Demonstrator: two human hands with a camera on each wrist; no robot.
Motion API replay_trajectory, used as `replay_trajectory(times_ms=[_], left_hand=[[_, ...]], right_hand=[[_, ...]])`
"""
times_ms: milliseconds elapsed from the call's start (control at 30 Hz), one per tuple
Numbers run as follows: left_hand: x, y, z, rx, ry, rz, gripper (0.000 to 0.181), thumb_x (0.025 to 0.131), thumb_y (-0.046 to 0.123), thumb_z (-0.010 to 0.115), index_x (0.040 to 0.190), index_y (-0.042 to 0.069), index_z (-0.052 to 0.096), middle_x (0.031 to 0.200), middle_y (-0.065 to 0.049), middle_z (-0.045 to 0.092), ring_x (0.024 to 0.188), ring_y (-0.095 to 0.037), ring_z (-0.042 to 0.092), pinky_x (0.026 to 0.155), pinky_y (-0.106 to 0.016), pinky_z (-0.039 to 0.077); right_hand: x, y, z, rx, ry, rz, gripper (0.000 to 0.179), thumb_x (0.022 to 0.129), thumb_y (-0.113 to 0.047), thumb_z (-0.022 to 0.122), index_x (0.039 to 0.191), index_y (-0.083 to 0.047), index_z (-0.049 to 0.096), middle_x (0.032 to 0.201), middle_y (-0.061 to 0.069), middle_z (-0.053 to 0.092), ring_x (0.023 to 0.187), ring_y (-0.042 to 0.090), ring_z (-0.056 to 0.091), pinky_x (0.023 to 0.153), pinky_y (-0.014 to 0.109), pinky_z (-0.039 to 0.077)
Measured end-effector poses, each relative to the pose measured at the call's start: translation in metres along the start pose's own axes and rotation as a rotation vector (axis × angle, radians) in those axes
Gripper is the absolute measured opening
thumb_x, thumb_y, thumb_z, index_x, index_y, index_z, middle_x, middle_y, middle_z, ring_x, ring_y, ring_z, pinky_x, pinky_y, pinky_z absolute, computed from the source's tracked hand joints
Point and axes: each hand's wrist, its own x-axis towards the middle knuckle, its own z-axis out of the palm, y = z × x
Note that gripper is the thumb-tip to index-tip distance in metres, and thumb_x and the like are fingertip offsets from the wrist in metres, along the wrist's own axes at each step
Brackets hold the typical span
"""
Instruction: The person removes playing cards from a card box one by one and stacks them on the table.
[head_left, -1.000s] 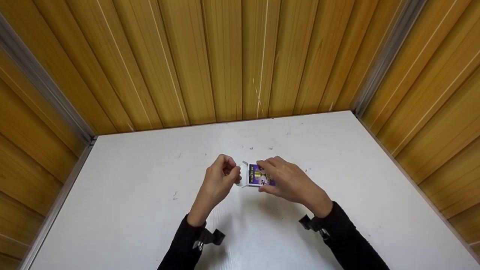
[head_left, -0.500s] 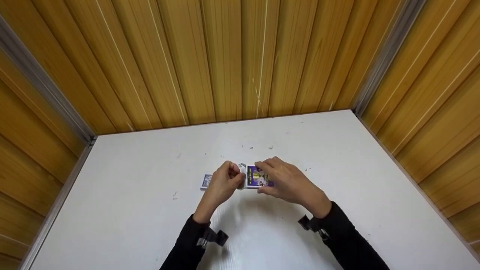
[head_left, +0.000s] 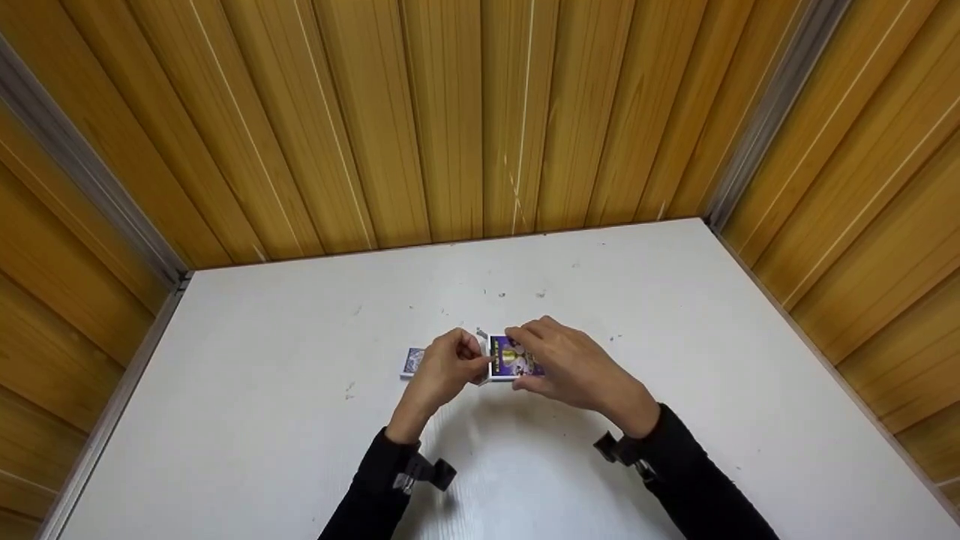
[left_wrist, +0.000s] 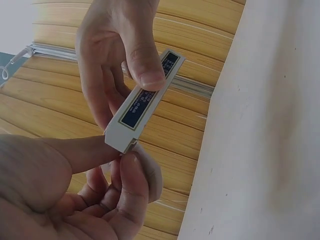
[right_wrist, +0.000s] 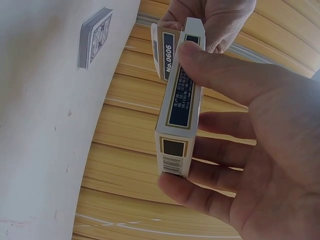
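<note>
A small playing card box (head_left: 502, 357), purple with a gold trophy on its face, is held above the table between both hands. My right hand (head_left: 581, 369) grips its right end, thumb on one narrow side and fingers on the other. At the opened left end, my left hand (head_left: 444, 370) pinches the lid flap with thumb and curled fingers. That flap, marked "No.0606", shows in the right wrist view. A deck of playing cards (head_left: 412, 361) with a blue patterned back lies on the table, partly behind my left hand. The inside of the box is hidden.
The white table (head_left: 247, 420) carries several small scuff marks. Yellow wood-patterned panels (head_left: 450, 120) stand behind it and at both sides, with grey metal posts in the corners.
My left hand has shifted slightly down and right against the box's flap end, uncovering the card deck at left. The box and right hand have drifted slightly left and toward me.
</note>
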Motion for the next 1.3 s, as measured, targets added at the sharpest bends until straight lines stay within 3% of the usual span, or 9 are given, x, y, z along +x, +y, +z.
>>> replay_trajectory(times_ms=[233,533,800,933,1000,1133,1233,1300], left_hand=[[0.000,-0.001,0.001,-0.023,-0.016,-0.032,0.018,0.092,0.001,0.074,0.091,0.001,0.055,0.079,-0.004,0.059,0.070,-0.013,0.061,0.065,-0.028,0.057],[0.001,-0.003,-0.002,-0.126,-0.061,-0.076,0.018,0.094,-0.001,0.069,0.092,0.003,0.052,0.079,-0.004,0.058,0.071,-0.014,0.062,0.067,-0.028,0.057],[0.003,-0.004,-0.008,-0.165,-0.067,-0.046,0.012,0.092,-0.003,0.067,0.092,0.002,0.056,0.082,-0.003,0.061,0.072,-0.013,0.061,0.063,-0.023,0.054],[0.003,0.000,-0.013,-0.099,-0.055,-0.009,0.004,0.095,0.000,0.065,0.099,0.001,0.064,0.084,-0.003,0.062,0.070,-0.013,0.057,0.055,-0.022,0.044],[0.002,0.002,-0.015,-0.036,-0.048,0.020,0.011,0.095,0.000,0.061,0.103,0.002,0.069,0.085,-0.003,0.062,0.069,-0.013,0.055,0.054,-0.023,0.041],[0.000,0.003,-0.018,0.111,-0.015,0.121,0.023,0.091,-0.005,0.059,0.106,0.001,0.076,0.099,-0.007,0.064,0.083,-0.018,0.063,0.068,-0.027,0.054],[-0.001,0.005,-0.018,0.203,0.011,0.179,0.026,0.089,-0.007,0.064,0.110,-0.001,0.077,0.122,-0.013,0.060,0.098,-0.025,0.067,0.083,-0.033,0.058],[-0.002,0.006,-0.018,0.249,0.005,0.196,0.028,0.089,-0.006,0.067,0.115,-0.001,0.076,0.135,-0.015,0.055,0.100,-0.028,0.068,0.084,-0.037,0.059]], right_hand=[[-0.001,0.000,0.001,-0.007,-0.017,0.003,0.069,0.087,-0.038,0.084,0.142,-0.005,0.057,0.126,0.010,0.065,0.112,0.023,0.061,0.085,0.038,0.056],[-0.001,0.001,0.001,-0.003,-0.004,-0.015,0.069,0.087,-0.037,0.084,0.141,-0.004,0.057,0.126,0.011,0.066,0.113,0.024,0.062,0.086,0.038,0.056],[-0.001,0.005,0.002,-0.004,0.027,-0.028,0.069,0.086,-0.036,0.085,0.139,-0.002,0.057,0.123,0.012,0.066,0.110,0.024,0.062,0.083,0.038,0.057],[-0.001,0.008,0.000,0.010,0.041,-0.020,0.070,0.087,-0.037,0.085,0.139,-0.001,0.057,0.123,0.014,0.066,0.112,0.026,0.063,0.084,0.039,0.057],[-0.001,0.009,0.000,0.016,0.047,-0.017,0.070,0.087,-0.038,0.084,0.140,0.000,0.057,0.124,0.014,0.066,0.112,0.026,0.063,0.085,0.039,0.057],[-0.002,0.011,-0.001,0.024,0.052,-0.007,0.069,0.088,-0.038,0.083,0.140,0.000,0.057,0.124,0.014,0.066,0.112,0.025,0.063,0.085,0.038,0.057],[-0.003,0.012,-0.001,0.023,0.044,0.009,0.069,0.089,-0.039,0.082,0.140,-0.001,0.056,0.125,0.014,0.066,0.112,0.025,0.063,0.086,0.038,0.057],[-0.003,0.013,0.000,0.024,0.037,0.017,0.069,0.089,-0.039,0.082,0.141,-0.001,0.056,0.125,0.014,0.066,0.112,0.025,0.063,0.086,0.039,0.057]])
